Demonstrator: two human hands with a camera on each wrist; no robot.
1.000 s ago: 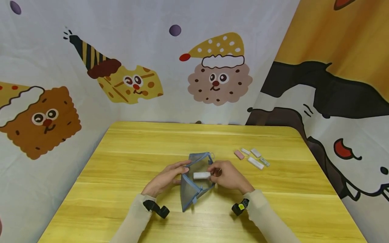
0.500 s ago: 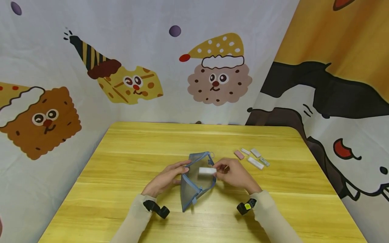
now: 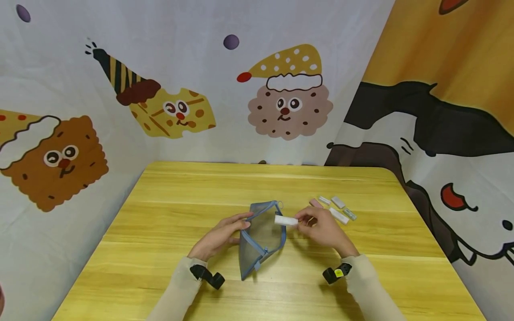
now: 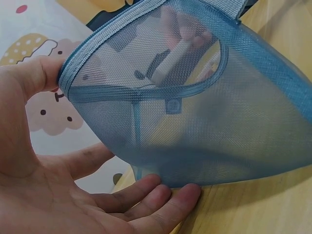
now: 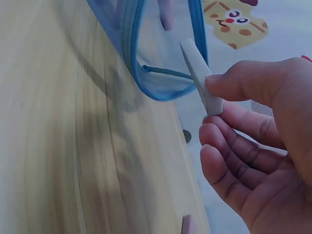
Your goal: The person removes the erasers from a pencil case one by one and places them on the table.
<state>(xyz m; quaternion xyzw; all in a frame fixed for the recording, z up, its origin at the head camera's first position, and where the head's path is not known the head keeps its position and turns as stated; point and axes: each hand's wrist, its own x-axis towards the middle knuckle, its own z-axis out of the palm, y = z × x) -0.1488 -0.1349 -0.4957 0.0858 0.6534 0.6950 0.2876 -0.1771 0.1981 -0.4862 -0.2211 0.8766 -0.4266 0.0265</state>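
My left hand (image 3: 221, 234) holds a blue-trimmed mesh zip pouch (image 3: 250, 258) by its left side, thumb at the zipper rim and fingers under the mesh. The pouch stands with its mouth spread wide, facing the right hand. Between thumb and fingers, my right hand (image 3: 326, 228) pinches one end of a white eraser (image 3: 284, 220). Its free end overlaps the pouch's right rim in the head view. In the right wrist view the eraser (image 5: 196, 68) tilts up in front of the zipper opening (image 5: 134, 48). Through the mesh, the left wrist view shows the eraser (image 4: 170, 63) dimly.
Behind the right hand lie several small blocks on the wooden table (image 3: 180, 191): a pink one (image 3: 315, 203), a long white one (image 3: 339, 216), a pale grey one (image 3: 337, 202) and a patterned one (image 3: 350, 214). A cartoon-print curtain (image 3: 192, 44) hangs behind the table.
The right hand has drawn the white eraser rightward and slightly away from me, from over the pouch's mouth to its right rim. The left hand and pouch have barely moved.
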